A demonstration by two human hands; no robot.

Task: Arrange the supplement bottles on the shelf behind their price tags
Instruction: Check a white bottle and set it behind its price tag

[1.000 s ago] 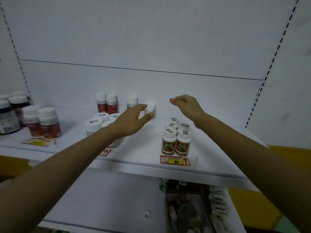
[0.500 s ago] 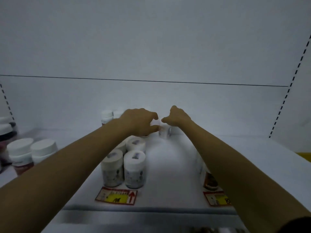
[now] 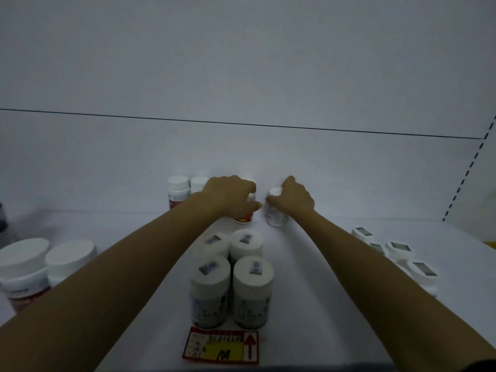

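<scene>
Both arms reach deep to the back of the white shelf (image 3: pixel 308 277). My left hand (image 3: pixel 230 196) grips a small bottle with a red and yellow label (image 3: pixel 244 217), covering most of it. My right hand (image 3: pixel 292 197) grips a small white bottle (image 3: pixel 274 218) just to its right. The two bottles stand upright, a small gap apart. In front of them several white-capped bottles (image 3: pixel 232 277) stand in a block behind a red and yellow price tag (image 3: pixel 221 347) at the shelf's front edge.
Two white-capped bottles with red labels (image 3: pixel 178 190) stand at the back left against the wall. Two wide jars (image 3: pixel 45 267) sit at the left. Several white-capped bottles (image 3: pixel 397 253) stand at the right behind my right forearm. A perforated upright (image 3: pixel 467 173) bounds the right side.
The view has moved closer to the shelf. My right hand came down and took hold of the white bottle; my left hand now holds the red-labelled bottle beside it.
</scene>
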